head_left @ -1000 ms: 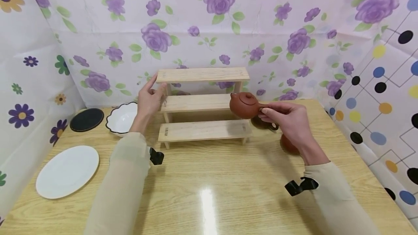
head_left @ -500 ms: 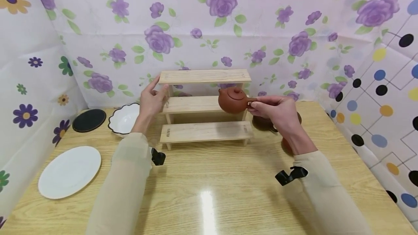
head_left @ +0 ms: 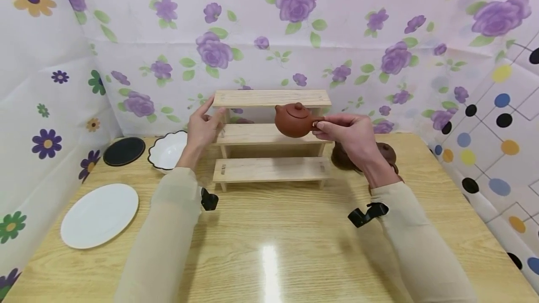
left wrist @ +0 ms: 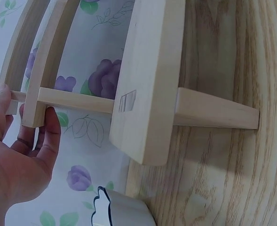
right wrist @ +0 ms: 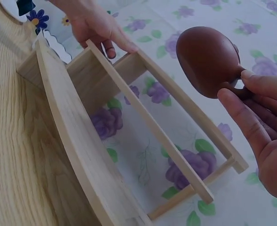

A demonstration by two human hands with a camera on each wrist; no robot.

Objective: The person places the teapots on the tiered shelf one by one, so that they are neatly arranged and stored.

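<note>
In the head view, a reddish-brown teapot (head_left: 293, 120) with its lid on is held in the air by my right hand (head_left: 351, 137), thumb and fingers pinching its side handle. It hangs in front of the upper part of a three-tier wooden shelf (head_left: 271, 169), spout to the left. My left hand (head_left: 203, 130) grips the shelf's left end around the upper tiers; in the left wrist view the fingers (left wrist: 51, 136) curl at the end of a board. From the right wrist view, the teapot (right wrist: 208, 61) is apart from the boards.
Left of the shelf are a white scalloped bowl (head_left: 168, 151), a black round coaster (head_left: 124, 151) and a white plate (head_left: 99, 215). Dark brown pots (head_left: 343, 157) stand to the right, partly behind my right hand and forearm. Patterned cloth walls (head_left: 261, 27) enclose the table.
My right hand has carried the teapot left and upward, from beside the middle tier to near the top tier. My left hand keeps its place on the shelf, and the view has shifted slightly.
</note>
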